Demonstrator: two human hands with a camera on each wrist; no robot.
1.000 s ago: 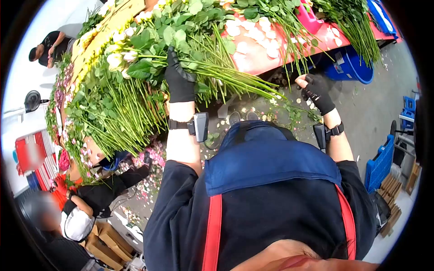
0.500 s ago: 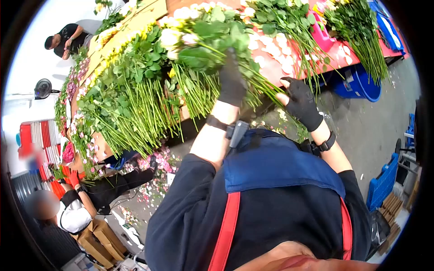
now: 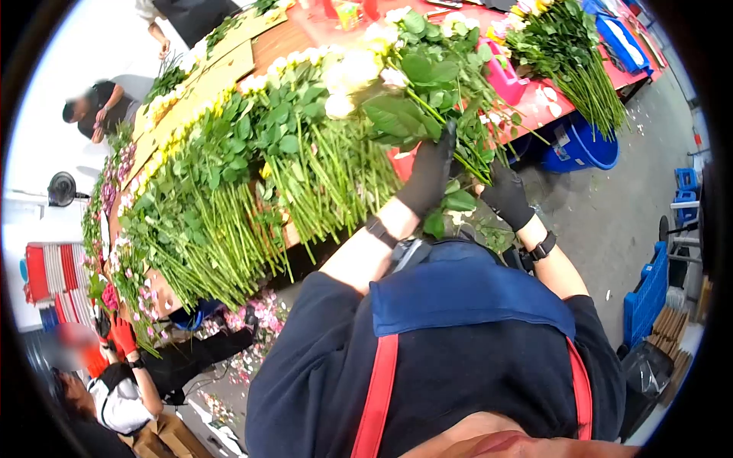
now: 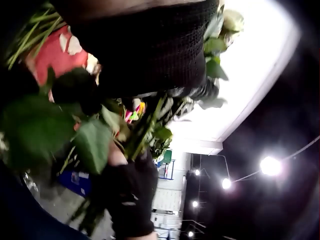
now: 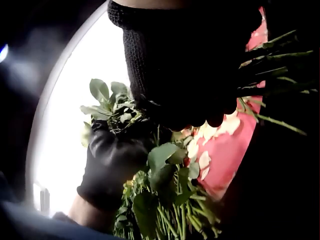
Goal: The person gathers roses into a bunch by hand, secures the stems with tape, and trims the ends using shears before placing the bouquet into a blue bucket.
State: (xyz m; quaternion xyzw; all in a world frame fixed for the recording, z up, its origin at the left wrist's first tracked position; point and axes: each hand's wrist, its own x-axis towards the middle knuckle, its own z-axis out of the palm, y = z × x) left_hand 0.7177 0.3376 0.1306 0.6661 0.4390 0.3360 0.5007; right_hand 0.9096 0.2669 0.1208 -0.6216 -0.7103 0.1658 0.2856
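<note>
A smooth red tabletop (image 5: pixel 227 155) bears straight, slender stems (image 3: pixel 214 237) in a leafy row; a rounded blue bucket (image 3: pixel 582 151) sits beneath its edge. Before the wearer, the broad-leaved bunch of cream roses (image 3: pixel 397 120) is clamped by two knit-gloved hands: left hand (image 3: pixel 429 177) around its upper stems, right hand (image 3: pixel 507 198) curled about the lower ends. Thin pale petals (image 5: pixel 204 160) lie scattered.

A blue tub (image 3: pixel 578 153) stands below the red tabletop (image 3: pixel 547 113), a black fan (image 3: pixel 61 188) before a white wall (image 3: pixel 47 141).
</note>
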